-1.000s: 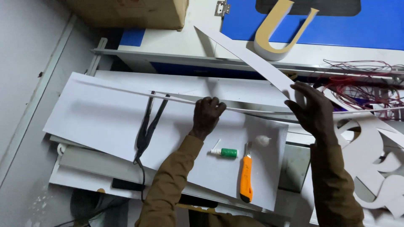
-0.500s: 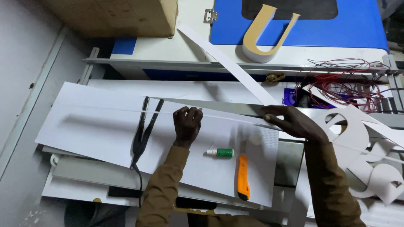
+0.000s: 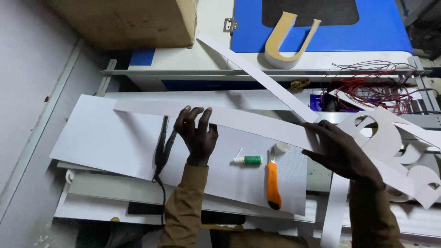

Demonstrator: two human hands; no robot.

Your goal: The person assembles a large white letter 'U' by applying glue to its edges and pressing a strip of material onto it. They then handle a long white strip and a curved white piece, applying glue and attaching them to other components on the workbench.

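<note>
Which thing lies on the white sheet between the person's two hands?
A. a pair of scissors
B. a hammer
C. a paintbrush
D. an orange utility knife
D: the orange utility knife lies on the white sheet, between the left hand and the right hand.

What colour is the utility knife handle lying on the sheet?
Orange, with a dark tip at the blade end: the utility knife lies between both hands; the head view shows it clearly.
</note>
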